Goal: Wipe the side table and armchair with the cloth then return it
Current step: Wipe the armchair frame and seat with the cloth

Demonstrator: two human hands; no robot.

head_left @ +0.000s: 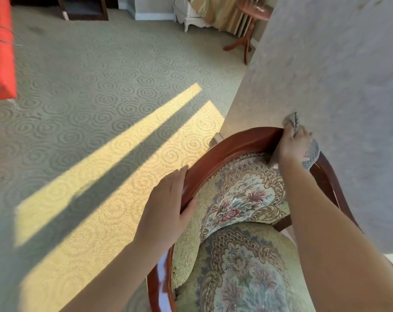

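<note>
The armchair [240,145] has a glossy red-brown wooden frame and floral tapestry upholstery; it fills the lower right, seen from above. My right hand [295,146] presses a grey cloth [311,156] onto the top of the curved back rail, close against the wall. One corner of the cloth sticks up above my fingers. My left hand [166,206] grips the same rail lower on its left side, fingers over the wood. The round wooden side table [256,12] stands far off at the top right on a pedestal with splayed legs.
A pale textured wall [337,75] runs right behind the chair. Beige swirl-patterned carpet [101,97] with sunlit stripes spreads to the left. A red surface [0,48] sits at the left edge. White furniture [191,12] and a radiator stand near the side table.
</note>
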